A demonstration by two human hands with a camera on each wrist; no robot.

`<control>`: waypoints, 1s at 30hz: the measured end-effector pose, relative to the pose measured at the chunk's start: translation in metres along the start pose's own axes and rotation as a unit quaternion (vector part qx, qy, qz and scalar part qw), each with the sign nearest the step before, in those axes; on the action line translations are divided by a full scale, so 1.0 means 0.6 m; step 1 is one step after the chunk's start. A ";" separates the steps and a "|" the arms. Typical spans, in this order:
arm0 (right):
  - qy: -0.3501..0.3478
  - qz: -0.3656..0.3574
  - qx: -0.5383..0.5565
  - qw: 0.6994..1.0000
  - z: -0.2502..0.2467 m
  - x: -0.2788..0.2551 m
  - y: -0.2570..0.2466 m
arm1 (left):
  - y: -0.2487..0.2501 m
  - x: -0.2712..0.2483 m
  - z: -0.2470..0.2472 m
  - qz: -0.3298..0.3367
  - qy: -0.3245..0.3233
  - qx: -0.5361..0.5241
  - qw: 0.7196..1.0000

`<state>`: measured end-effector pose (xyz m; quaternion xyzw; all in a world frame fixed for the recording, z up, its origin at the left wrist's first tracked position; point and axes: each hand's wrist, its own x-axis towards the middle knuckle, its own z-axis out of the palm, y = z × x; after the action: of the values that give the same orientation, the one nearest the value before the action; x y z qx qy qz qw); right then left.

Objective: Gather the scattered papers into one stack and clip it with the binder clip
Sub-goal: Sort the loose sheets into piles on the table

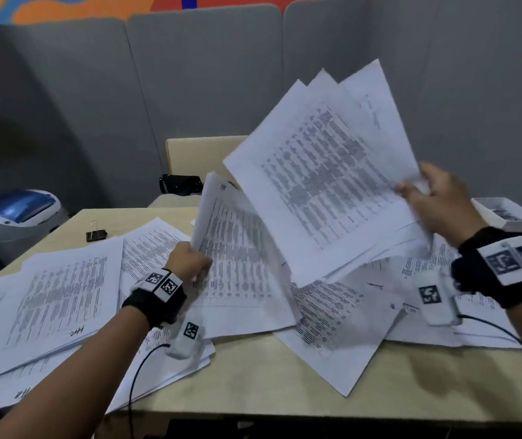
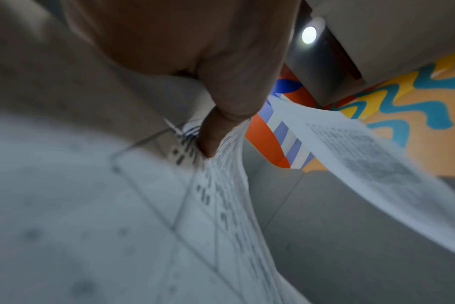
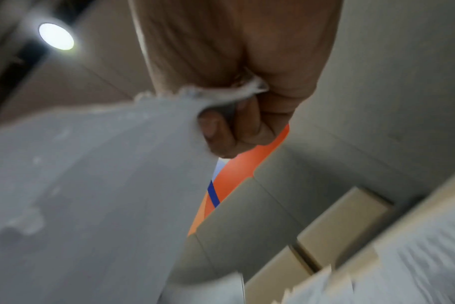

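Printed white papers (image 1: 63,296) lie scattered over the beige table (image 1: 253,381). My right hand (image 1: 433,198) grips a fanned bundle of sheets (image 1: 326,172) by its right edge and holds it tilted above the table. In the right wrist view the thumb and fingers (image 3: 221,131) pinch that bundle's edge (image 3: 91,185). My left hand (image 1: 193,258) holds a second bundle (image 1: 231,248) raised by its left edge; the left wrist view shows the thumb (image 2: 221,123) pressed on those sheets (image 2: 221,195). A black binder clip (image 1: 96,234) stands on the table at the far left, apart from both hands.
A white box (image 1: 506,213) sits at the table's far right edge. Behind the table stands a chair (image 1: 202,156) with a black object (image 1: 179,183) on its seat. A blue and grey bin (image 1: 15,217) stands at the left. Grey partition panels (image 1: 205,74) close the back.
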<state>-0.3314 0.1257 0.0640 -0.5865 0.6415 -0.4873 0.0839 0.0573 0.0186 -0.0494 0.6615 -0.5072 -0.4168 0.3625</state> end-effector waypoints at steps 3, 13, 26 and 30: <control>-0.018 0.046 0.082 0.995 0.071 -0.011 0.035 | 0.039 -0.040 0.032 0.022 -0.027 -0.151 0.988; -0.224 0.168 0.290 0.915 0.165 -0.070 0.070 | 0.078 -0.085 0.079 0.129 -0.090 -0.308 0.939; -0.069 0.058 0.278 0.956 0.149 -0.045 -0.026 | 0.155 -0.118 0.063 0.317 -0.010 -0.230 0.920; -0.098 0.018 0.304 0.947 0.144 -0.051 -0.042 | 0.145 -0.120 0.062 0.324 -0.052 -0.199 0.923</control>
<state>-0.2466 0.1096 0.0241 -0.5664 0.4616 -0.5981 0.3293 -0.0188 0.0670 0.0277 0.3524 -0.6187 -0.4030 0.5750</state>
